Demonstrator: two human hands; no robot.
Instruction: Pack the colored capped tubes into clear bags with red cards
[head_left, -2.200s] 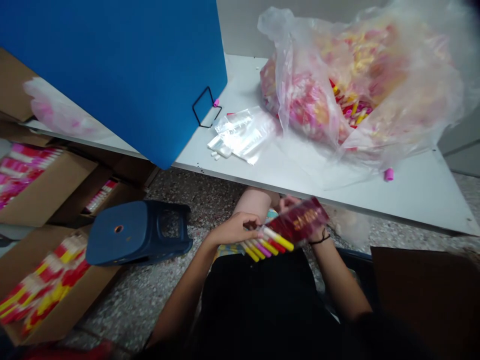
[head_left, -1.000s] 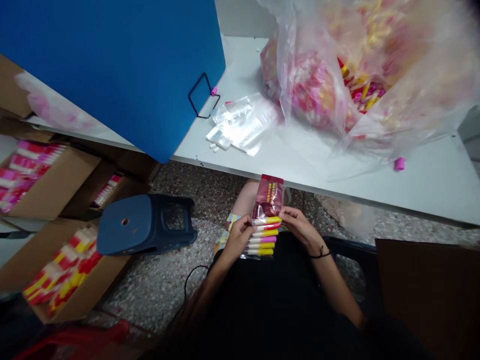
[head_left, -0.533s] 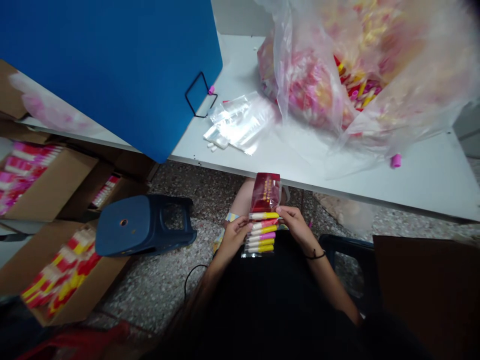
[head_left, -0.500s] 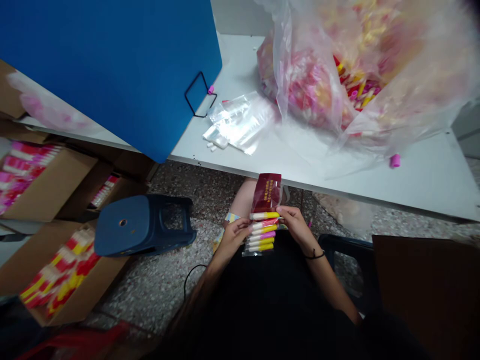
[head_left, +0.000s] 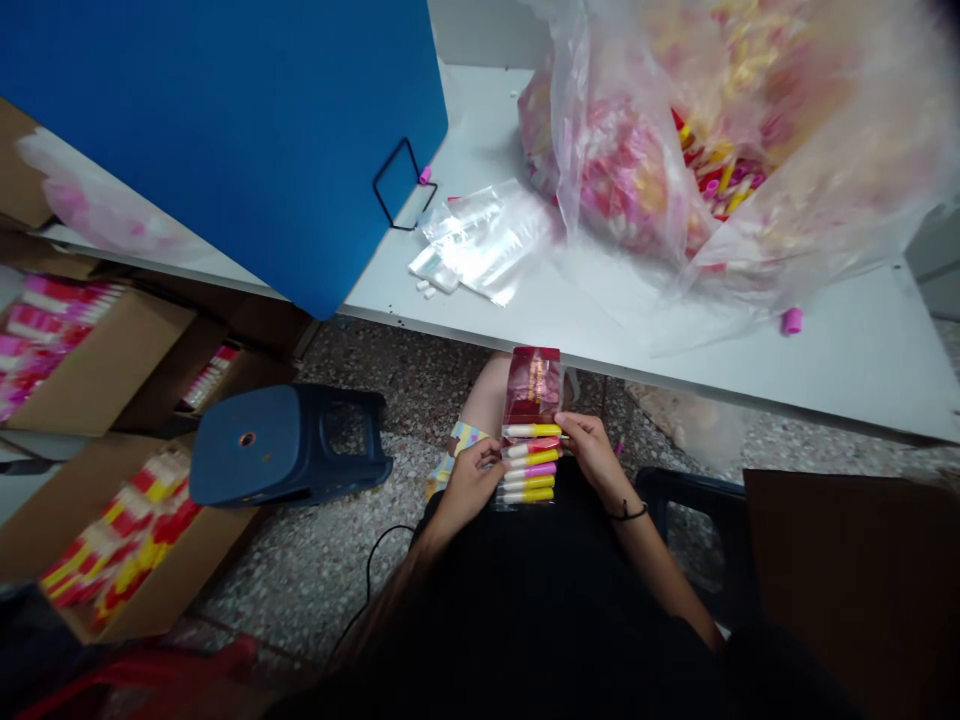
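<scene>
Hands (head_left: pixel 471 486) (head_left: pixel 592 452) hold the packet (head_left: pixel 531 440) below the tabletop's edge (head_left: pixel 675 381).

Black clothes (head_left: pixel 547 610), black wrist cord (head_left: pixel 627 516)

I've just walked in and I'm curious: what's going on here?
A seated person holds a clear packet of five pen-like sticks in yellow, pink and red, topped by a red printed card. The left hand and right hand grip its sides. On the white table ahead sit a large clear plastic bag full of similar pieces and a pile of flat clear bags. Cardboard boxes of packed items stand at left, beside a blue plastic stool.
</scene>
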